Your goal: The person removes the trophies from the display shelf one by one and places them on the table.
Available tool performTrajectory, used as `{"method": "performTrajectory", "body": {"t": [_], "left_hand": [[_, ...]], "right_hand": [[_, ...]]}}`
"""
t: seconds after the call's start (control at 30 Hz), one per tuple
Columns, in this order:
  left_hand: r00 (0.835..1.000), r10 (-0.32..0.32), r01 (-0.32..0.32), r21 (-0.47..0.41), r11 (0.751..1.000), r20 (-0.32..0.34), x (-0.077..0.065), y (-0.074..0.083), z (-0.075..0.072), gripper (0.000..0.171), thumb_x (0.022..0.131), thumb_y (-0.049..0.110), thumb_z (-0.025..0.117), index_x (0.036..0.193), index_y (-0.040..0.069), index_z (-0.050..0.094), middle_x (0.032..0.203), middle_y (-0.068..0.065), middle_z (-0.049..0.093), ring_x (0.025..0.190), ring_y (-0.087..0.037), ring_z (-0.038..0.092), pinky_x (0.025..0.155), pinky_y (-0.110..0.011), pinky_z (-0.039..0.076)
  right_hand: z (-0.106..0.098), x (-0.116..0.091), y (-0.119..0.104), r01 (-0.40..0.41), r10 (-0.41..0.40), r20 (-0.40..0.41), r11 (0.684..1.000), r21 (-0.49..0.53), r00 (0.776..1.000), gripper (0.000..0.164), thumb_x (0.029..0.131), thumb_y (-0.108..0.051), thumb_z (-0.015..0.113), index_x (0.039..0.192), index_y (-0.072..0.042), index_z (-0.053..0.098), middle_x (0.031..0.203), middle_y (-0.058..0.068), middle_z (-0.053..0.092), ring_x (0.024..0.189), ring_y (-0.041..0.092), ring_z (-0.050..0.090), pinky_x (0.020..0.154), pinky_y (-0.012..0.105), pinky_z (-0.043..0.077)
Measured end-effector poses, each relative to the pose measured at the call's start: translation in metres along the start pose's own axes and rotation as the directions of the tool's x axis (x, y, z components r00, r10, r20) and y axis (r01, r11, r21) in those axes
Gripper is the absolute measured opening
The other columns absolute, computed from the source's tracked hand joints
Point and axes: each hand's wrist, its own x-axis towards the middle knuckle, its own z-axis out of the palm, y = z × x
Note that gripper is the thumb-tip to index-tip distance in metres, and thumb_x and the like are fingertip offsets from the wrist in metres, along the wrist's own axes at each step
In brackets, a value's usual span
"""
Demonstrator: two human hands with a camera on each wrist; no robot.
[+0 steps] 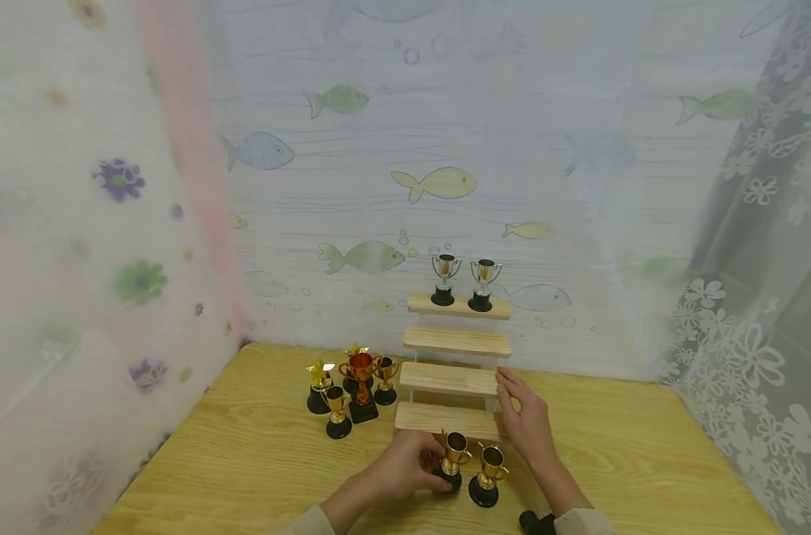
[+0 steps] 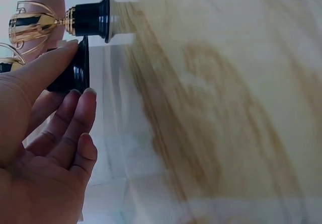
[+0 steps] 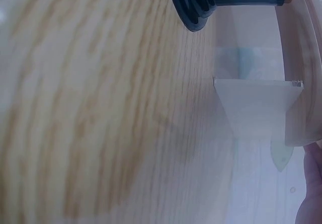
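My left hand [image 1: 408, 464] grips a small gold trophy cup [image 1: 455, 449] by its black base [image 2: 73, 73], thumb on one side and fingers on the other. Just right of it stands a second gold trophy [image 1: 491, 464], upright on the table in front of the lowest step. My right hand [image 1: 527, 416] rests against the right side of the tiered wooden stand [image 1: 445, 420], fingers straight along the second step from the bottom. Two trophies, a left one [image 1: 445, 271] and a right one [image 1: 484, 279], stand on the top step.
Left of the stand is a cluster of trophies, among them a red cup [image 1: 362, 371], a gold star trophy [image 1: 320, 383] and a gold cup [image 1: 337, 405]. A black object [image 1: 535, 522] lies by my right wrist. A fish-print curtain [image 1: 352, 186] hangs behind the table [image 1: 245, 461].
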Motion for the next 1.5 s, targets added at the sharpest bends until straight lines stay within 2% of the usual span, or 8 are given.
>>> {"method": "performTrajectory", "body": {"t": [0.37, 0.63, 0.9, 1.2, 1.33, 1.5], "left_hand": [[0.999, 0.026, -0.025, -0.016, 1.0, 0.04, -0.0001, -0.0039, 0.0038, 0.025, 0.073, 0.012, 0.094, 0.089, 0.007, 0.076, 0.076, 0.009, 0.063, 0.065, 0.004, 0.056, 0.062, -0.016, 0.05], [0.998, 0.016, -0.016, 0.0, 1.0, 0.054, 0.0003, -0.0022, 0.0041, 0.024, 0.073, 0.011, 0.094, 0.089, 0.007, 0.077, 0.075, 0.011, 0.064, 0.064, 0.005, 0.056, 0.061, -0.015, 0.05], [0.996, 0.04, -0.042, 0.019, 0.999, 0.074, 0.0012, -0.0015, 0.0048, 0.024, 0.072, 0.009, 0.094, 0.088, 0.005, 0.077, 0.074, 0.006, 0.067, 0.063, 0.006, 0.055, 0.059, -0.013, 0.05], [0.997, 0.021, -0.024, 0.036, 0.999, 0.078, 0.0008, -0.0015, 0.0056, 0.025, 0.07, 0.008, 0.094, 0.087, 0.007, 0.076, 0.073, 0.007, 0.065, 0.062, 0.005, 0.054, 0.059, -0.014, 0.048], [0.996, 0.016, -0.017, 0.017, 1.0, 0.087, -0.0005, -0.0021, 0.0046, 0.026, 0.071, 0.008, 0.094, 0.088, 0.008, 0.075, 0.072, 0.007, 0.063, 0.061, 0.004, 0.051, 0.057, -0.015, 0.047], [0.996, -0.001, 0.005, -0.047, 0.999, 0.089, -0.0041, -0.0016, 0.0007, 0.03, 0.071, 0.005, 0.093, 0.096, 0.005, 0.076, 0.08, 0.005, 0.066, 0.066, 0.002, 0.056, 0.062, -0.016, 0.05]], "right_hand": [[-0.0009, -0.0004, -0.0023, -0.017, 0.017, 0.003, 1.0, 0.001, 1.0, 0.03, 0.105, -0.009, 0.058, 0.129, 0.007, 0.067, 0.139, 0.017, 0.063, 0.13, 0.037, 0.058, 0.1, 0.056, 0.046], [-0.0015, -0.0002, -0.0021, -0.018, 0.018, 0.01, 1.0, 0.011, 1.0, 0.031, 0.105, -0.01, 0.057, 0.13, 0.007, 0.066, 0.14, 0.016, 0.062, 0.131, 0.039, 0.057, 0.101, 0.057, 0.047], [-0.0015, 0.0004, -0.0012, -0.01, 0.01, 0.01, 1.0, 0.011, 1.0, 0.031, 0.105, -0.009, 0.058, 0.129, 0.008, 0.066, 0.14, 0.018, 0.062, 0.13, 0.04, 0.057, 0.1, 0.057, 0.047], [-0.0007, 0.0005, -0.0009, 0.002, -0.002, 0.006, 1.0, 0.009, 1.0, 0.03, 0.105, -0.008, 0.058, 0.128, 0.009, 0.067, 0.139, 0.02, 0.062, 0.129, 0.04, 0.057, 0.1, 0.057, 0.048], [-0.0008, 0.0003, -0.0015, 0.005, -0.006, 0.006, 1.0, 0.006, 1.0, 0.03, 0.105, -0.008, 0.058, 0.128, 0.009, 0.067, 0.139, 0.019, 0.063, 0.129, 0.04, 0.058, 0.099, 0.057, 0.048], [-0.0013, -0.0003, -0.0026, -0.004, 0.004, 0.006, 1.0, 0.002, 1.0, 0.03, 0.105, -0.009, 0.057, 0.129, 0.007, 0.067, 0.139, 0.017, 0.063, 0.13, 0.038, 0.058, 0.099, 0.056, 0.047]]}}
